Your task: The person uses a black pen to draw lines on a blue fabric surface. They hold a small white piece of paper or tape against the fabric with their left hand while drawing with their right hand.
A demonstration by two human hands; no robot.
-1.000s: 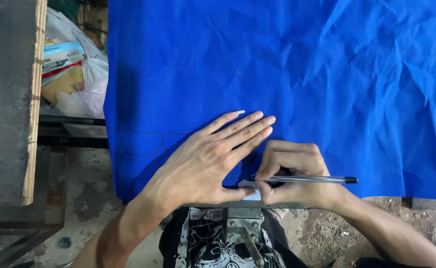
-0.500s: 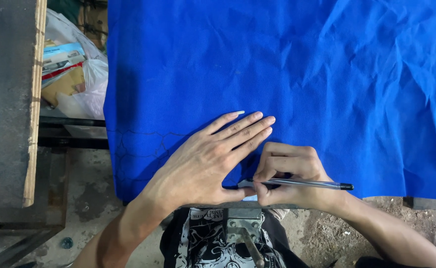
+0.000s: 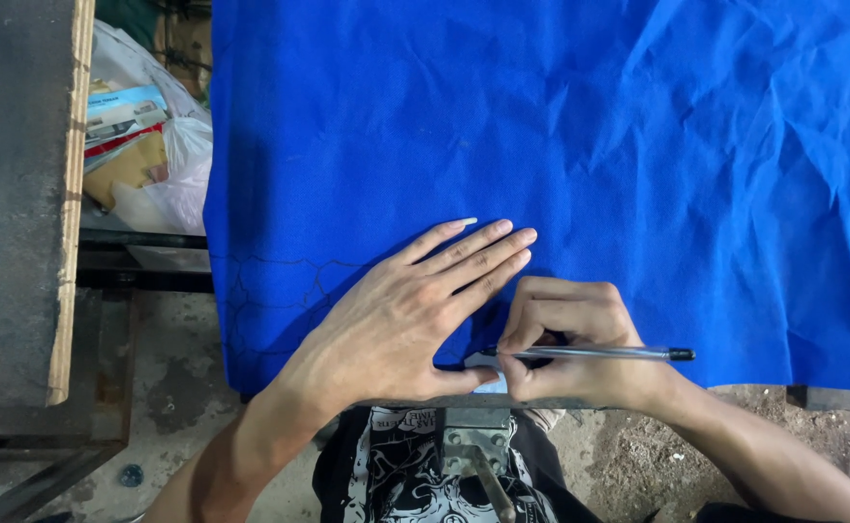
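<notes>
Seen from above, a sheet of blue cloth (image 3: 561,145) covers the desk and fills most of the frame, its near edge running along the bottom. The left hand (image 3: 401,315) lies flat on the cloth at lower centre, fingers straight and close together, pointing toward the upper right. Just beside it, to the right, the right hand (image 3: 565,339) is curled tight around a slim pen (image 3: 590,353). The pen lies almost level across the frame, its dark cap out to the right and its tip pointing left, toward the thumb of the flat hand, close to the cloth's near edge. Faint drawn lines (image 3: 280,281) show on the cloth in the lower left, beyond the left wrist. A plastic bag with papers (image 3: 144,155) sits at upper left, beside a wooden-edged board (image 3: 18,194).
</notes>
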